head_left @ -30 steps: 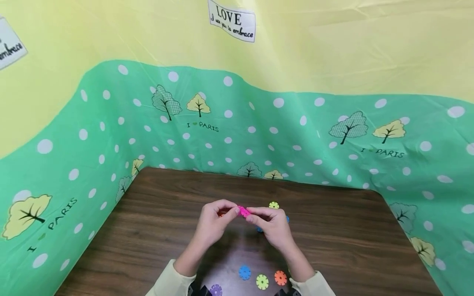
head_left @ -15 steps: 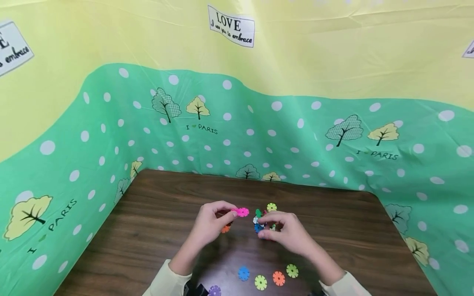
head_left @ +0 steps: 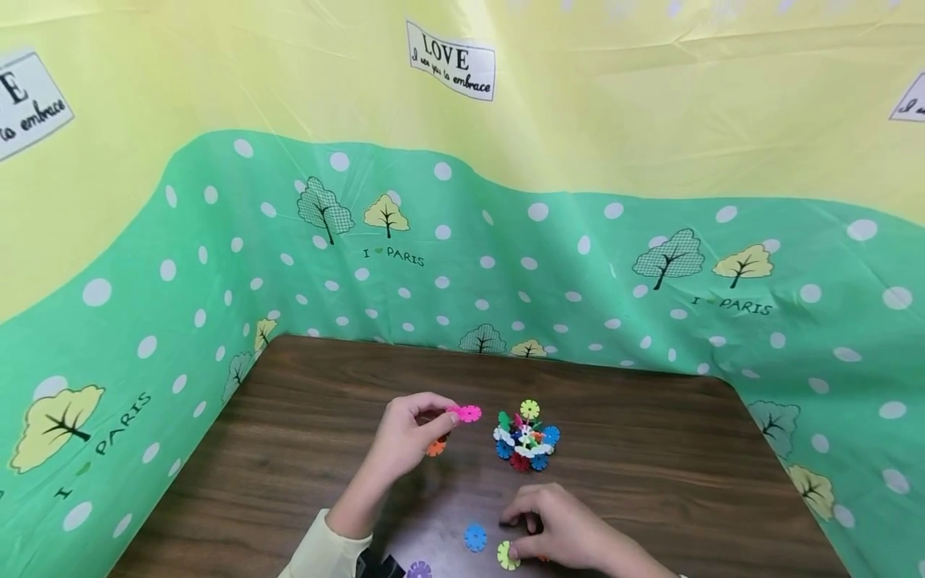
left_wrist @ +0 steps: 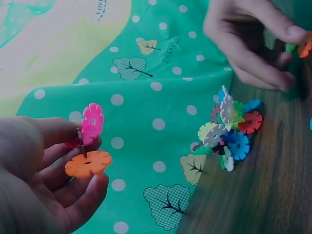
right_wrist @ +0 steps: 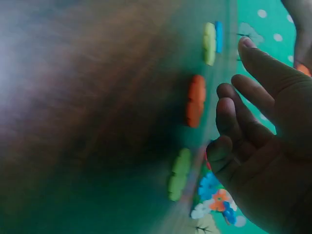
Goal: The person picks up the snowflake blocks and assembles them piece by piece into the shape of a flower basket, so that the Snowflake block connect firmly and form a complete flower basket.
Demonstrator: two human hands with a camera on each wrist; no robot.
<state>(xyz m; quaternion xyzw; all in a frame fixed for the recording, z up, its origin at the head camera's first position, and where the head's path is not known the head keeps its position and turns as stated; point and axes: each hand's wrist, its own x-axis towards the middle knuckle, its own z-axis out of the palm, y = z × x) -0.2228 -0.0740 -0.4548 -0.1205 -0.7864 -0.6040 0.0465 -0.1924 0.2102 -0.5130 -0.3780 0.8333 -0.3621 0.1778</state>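
My left hand (head_left: 406,433) pinches a small group of joined plastic snowflake discs above the table. A pink disc (head_left: 470,413) points right, and an orange disc (left_wrist: 88,164) sits below it in the left wrist view, with a dark one edge-on between them. Over the loose discs near the front, my right hand (head_left: 564,526) has loosely bent fingers and nothing in its grasp. Its thumb overlaps a yellow-green disc (head_left: 507,555) in the head view. An orange disc (right_wrist: 196,101) and a green disc (right_wrist: 180,174) lie close by in the right wrist view.
A ball-like cluster of joined multicoloured discs (head_left: 523,437) stands on the dark wooden table (head_left: 650,449), beyond my right hand. Loose blue (head_left: 474,538) and purple (head_left: 420,570) discs lie toward the front. A patterned green and yellow cloth (head_left: 462,265) surrounds the table.
My right hand has let go of the pink disc and moved back toward the front, uncovering the cluster. My left hand still holds the joined discs, having shifted slightly left.
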